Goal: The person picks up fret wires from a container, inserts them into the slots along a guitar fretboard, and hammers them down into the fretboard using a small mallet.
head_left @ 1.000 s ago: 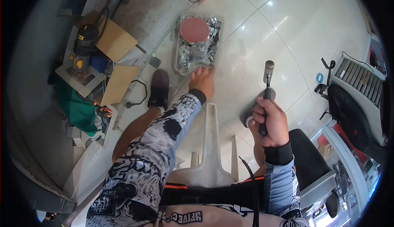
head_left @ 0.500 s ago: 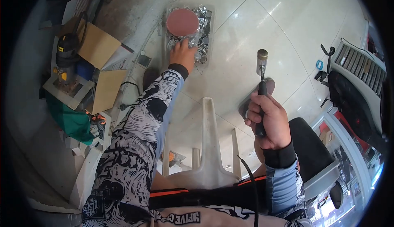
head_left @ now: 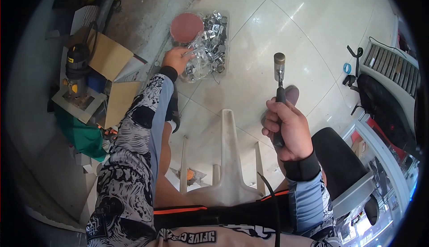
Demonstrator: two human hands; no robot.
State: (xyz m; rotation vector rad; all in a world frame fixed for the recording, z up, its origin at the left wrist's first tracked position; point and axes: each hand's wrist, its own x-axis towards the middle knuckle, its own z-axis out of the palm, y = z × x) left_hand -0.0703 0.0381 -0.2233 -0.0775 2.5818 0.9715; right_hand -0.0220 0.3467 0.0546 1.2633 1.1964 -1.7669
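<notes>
My left hand (head_left: 177,59) is at the left side of a clear tray (head_left: 227,52) on the floor, its fingers closed on a piece of clear plastic (head_left: 194,51) that looks like a bag. Small shiny metal parts (head_left: 216,32) fill the tray. Over its upper left corner lies a round reddish disc (head_left: 187,28). My right hand (head_left: 288,128) grips the black handle of a hammer (head_left: 279,70), held upright above the floor with its cylindrical head uppermost. Part of the fingertips of my left hand is hard to make out.
A pale plastic stool (head_left: 229,157) stands between my legs. Left, an open cardboard box (head_left: 107,59) sits by a black and yellow power tool (head_left: 78,66) and green cloth (head_left: 80,133). On the right are a black seat (head_left: 339,162), a glass case (head_left: 384,166) and a blue ring (head_left: 347,68).
My left hand has moved left, and the clear plastic has shifted with it. The reddish disc also lies further left, uncovering more metal parts. My right hand still holds the hammer.
</notes>
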